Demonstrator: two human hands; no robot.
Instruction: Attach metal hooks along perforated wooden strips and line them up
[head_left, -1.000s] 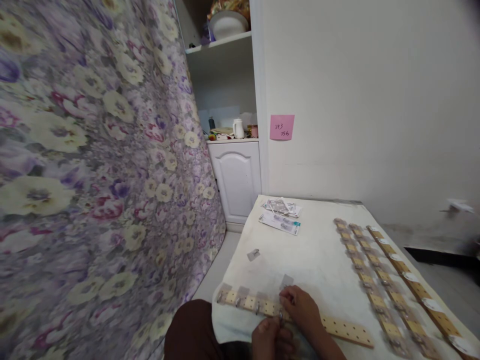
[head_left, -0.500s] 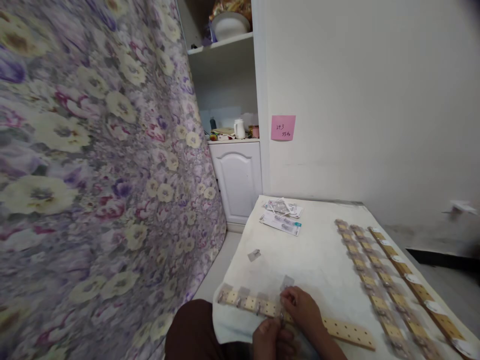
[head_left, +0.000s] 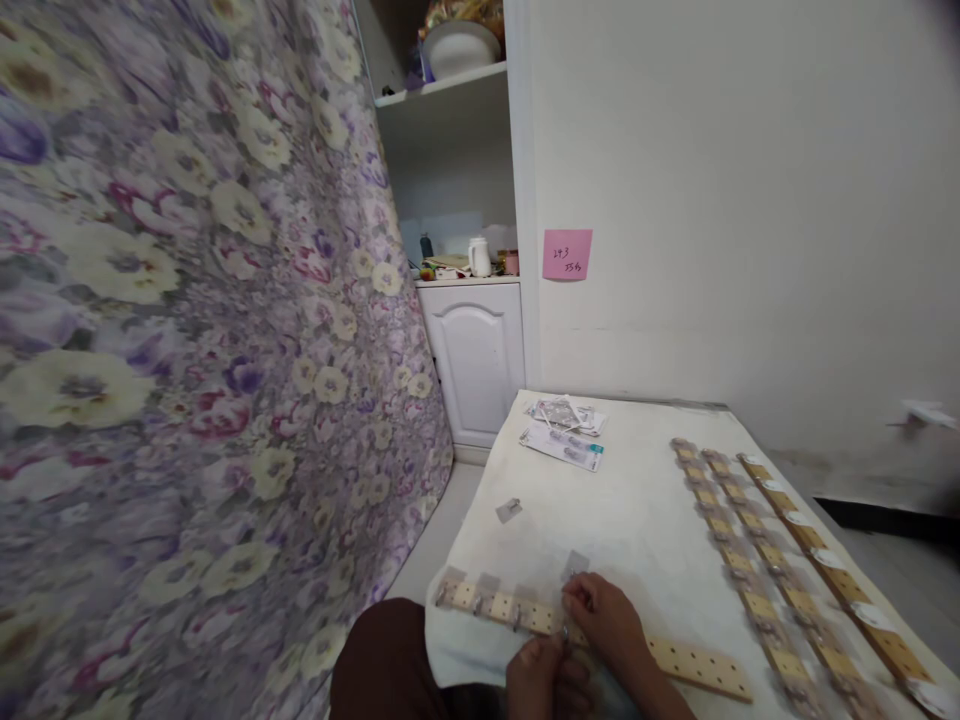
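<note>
A perforated wooden strip (head_left: 679, 662) lies across the near edge of the white table (head_left: 637, 520), with small clear packets clipped along its left part. My right hand (head_left: 607, 620) rests on the strip, fingers pinched together on a small clear packet (head_left: 576, 565). My left hand (head_left: 544, 680) is just below it at the frame's bottom, thumb and fingers pinched at a small metal piece by the strip. A loose clear packet (head_left: 508, 510) lies farther up the table.
Three filled wooden strips (head_left: 757, 560) lie along the table's right side. Printed cards (head_left: 564, 432) sit at the far end. A flowered cloth (head_left: 187, 330) hangs on the left. A white cabinet (head_left: 474, 350) and a pink note (head_left: 567, 254) are behind.
The hands have stayed at the same spot on the strip with only small finger shifts. The view has drifted slightly.
</note>
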